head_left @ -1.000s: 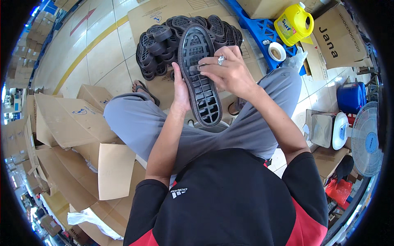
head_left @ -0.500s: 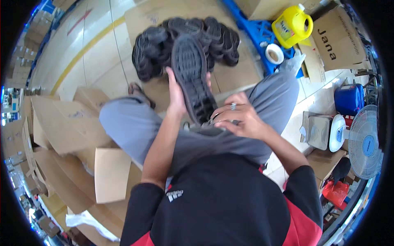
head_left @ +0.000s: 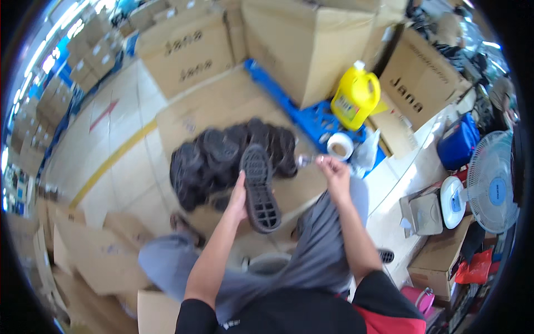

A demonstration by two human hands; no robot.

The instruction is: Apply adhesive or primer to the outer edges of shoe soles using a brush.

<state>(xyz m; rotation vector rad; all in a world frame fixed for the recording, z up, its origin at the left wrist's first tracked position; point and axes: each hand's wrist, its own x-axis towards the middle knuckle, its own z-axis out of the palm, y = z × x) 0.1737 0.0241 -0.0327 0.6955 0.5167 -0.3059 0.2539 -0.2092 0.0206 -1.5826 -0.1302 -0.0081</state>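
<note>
Cardboard fills this warehouse corner: tall brown cartons stand behind, and a flattened brown cardboard sheet [head_left: 222, 119] lies on the pale tiled floor [head_left: 119, 133] as your work surface.

Your left hand [head_left: 239, 201] holds up a black moulded rubber shoe sole [head_left: 258, 188], tread side toward you, its toe pointing at the pile. The left fingers wrap its left edge from behind, thumb pressed to the rim. The sole is matte and flexible-looking, with a gridded heel and ribbed forefoot.

A second ago your right hand lay across the top of the sole; half a second ago it had dropped to your lap. Now your right hand [head_left: 334, 170] is lifted clear to the right, well apart from the sole, fingers pinched narrowly around a small pale object too blurred to identify. The view has also tipped up, showing more of the room. Judging from that, the sole now rests in one hand alone.

Just beyond the sole sits a heap of black rubber soles [head_left: 228, 158], rounded and overlapping, on the cardboard. To the right stand a yellow plastic jug [head_left: 356, 97] with a white cap, a blue plastic pallet [head_left: 311, 119] under it, and a roll of pale tape [head_left: 340, 146]. Farther right are a white electric fan [head_left: 492, 183] and a blue plastic container [head_left: 457, 146].
</note>
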